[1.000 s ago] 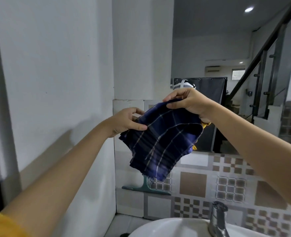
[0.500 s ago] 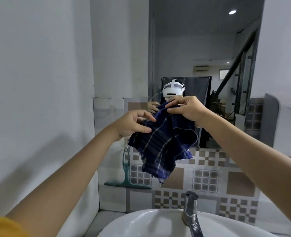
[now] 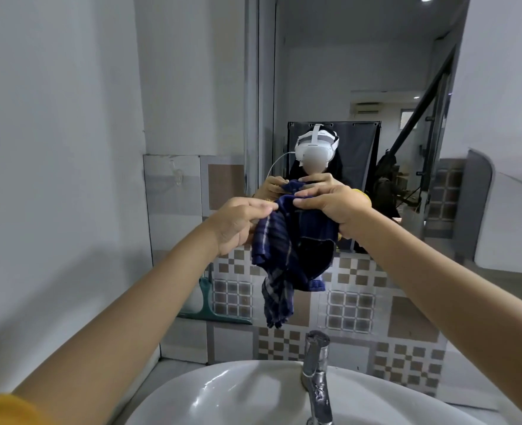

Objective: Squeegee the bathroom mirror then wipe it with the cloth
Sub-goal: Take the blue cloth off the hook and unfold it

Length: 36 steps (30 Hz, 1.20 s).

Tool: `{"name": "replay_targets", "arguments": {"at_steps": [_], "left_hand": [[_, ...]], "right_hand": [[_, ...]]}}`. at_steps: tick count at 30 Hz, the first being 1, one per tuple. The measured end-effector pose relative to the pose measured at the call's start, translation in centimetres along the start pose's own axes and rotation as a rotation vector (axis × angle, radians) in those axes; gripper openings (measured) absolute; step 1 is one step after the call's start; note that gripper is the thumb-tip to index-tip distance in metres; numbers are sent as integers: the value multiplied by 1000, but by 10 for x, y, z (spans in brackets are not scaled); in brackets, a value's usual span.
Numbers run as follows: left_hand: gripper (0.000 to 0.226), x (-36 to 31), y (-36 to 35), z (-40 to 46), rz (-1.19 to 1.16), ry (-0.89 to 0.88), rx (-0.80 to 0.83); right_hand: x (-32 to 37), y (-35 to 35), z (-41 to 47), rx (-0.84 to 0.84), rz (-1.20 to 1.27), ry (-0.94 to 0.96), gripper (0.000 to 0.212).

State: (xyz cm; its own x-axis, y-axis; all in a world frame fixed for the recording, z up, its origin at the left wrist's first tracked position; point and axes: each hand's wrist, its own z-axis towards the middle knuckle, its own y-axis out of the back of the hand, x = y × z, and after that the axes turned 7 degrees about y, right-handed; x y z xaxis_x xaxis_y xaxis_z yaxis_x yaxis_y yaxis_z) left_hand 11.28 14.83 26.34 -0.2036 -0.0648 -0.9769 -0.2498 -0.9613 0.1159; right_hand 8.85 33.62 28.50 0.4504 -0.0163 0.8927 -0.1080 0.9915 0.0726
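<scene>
A dark blue checked cloth (image 3: 287, 259) hangs bunched in front of the mirror (image 3: 345, 87). My left hand (image 3: 238, 225) pinches its upper left edge and my right hand (image 3: 333, 210) grips its top right; the two hands nearly touch. The cloth's lower end dangles above the tap. The mirror reflects both hands and the cloth. A teal squeegee (image 3: 210, 305) hangs against the tiled wall low on the left, partly hidden behind my left forearm.
A white basin (image 3: 238, 394) with a chrome tap (image 3: 315, 372) sits directly below. Patterned tiles (image 3: 351, 308) cover the wall under the mirror. A plain white wall closes the left side. A white rounded fixture (image 3: 511, 222) juts out at the right.
The view has swung left and down, centring the mirror and basin. My hands came closer together, gathering the spread cloth into a bunch.
</scene>
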Motion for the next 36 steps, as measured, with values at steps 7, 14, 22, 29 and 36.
{"name": "replay_targets", "arguments": {"at_steps": [7, 14, 22, 29, 36], "left_hand": [[39, 1, -18, 11, -185, 48, -92], [53, 7, -18, 18, -117, 8, -113], [20, 10, -14, 17, -128, -11, -257], [28, 7, 0, 14, 57, -92, -294], [39, -6, 0, 4, 187, -157, -154]], "right_hand": [[-14, 4, 4, 123, 128, -53, 18], [-35, -1, -7, 79, 59, 137, 31], [-45, -13, -14, 74, -52, 303, 31], [-52, -13, -10, -16, 43, 372, 33], [-52, -26, -14, -52, -190, 465, 32]]}}
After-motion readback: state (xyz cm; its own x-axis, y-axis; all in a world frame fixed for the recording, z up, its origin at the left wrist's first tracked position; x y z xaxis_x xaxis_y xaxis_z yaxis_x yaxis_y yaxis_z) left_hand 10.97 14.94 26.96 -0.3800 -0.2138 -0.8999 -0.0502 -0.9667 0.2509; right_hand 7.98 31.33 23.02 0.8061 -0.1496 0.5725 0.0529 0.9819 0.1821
